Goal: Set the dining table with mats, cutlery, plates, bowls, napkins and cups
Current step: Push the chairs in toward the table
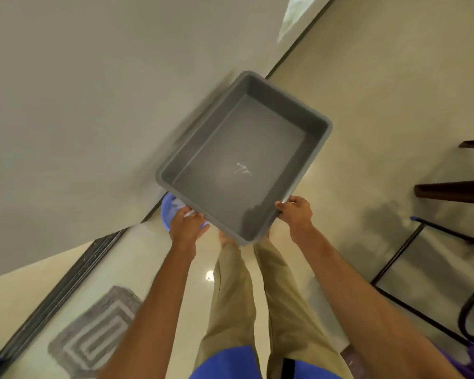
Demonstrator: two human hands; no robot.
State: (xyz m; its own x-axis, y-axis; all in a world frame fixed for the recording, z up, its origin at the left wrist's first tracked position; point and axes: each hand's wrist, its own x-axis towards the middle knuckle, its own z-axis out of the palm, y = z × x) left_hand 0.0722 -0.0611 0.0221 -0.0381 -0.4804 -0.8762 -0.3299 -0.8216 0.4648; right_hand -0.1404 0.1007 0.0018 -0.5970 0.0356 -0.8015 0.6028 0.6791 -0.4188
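While held out, 1 grey tub (246, 157), L hand (188, 224) & R hand (296, 212) gripping near rim

Single head-worn view, wide-angle, aimed steeply down past both outstretched arms toward the floor (340, 132). Tilted, so the wall base ran diagonally from lower left to upper right. Close to the forearms; grey tub (244, 157) at arm's length, mid-frame. Own legs below. No second view to overlap.
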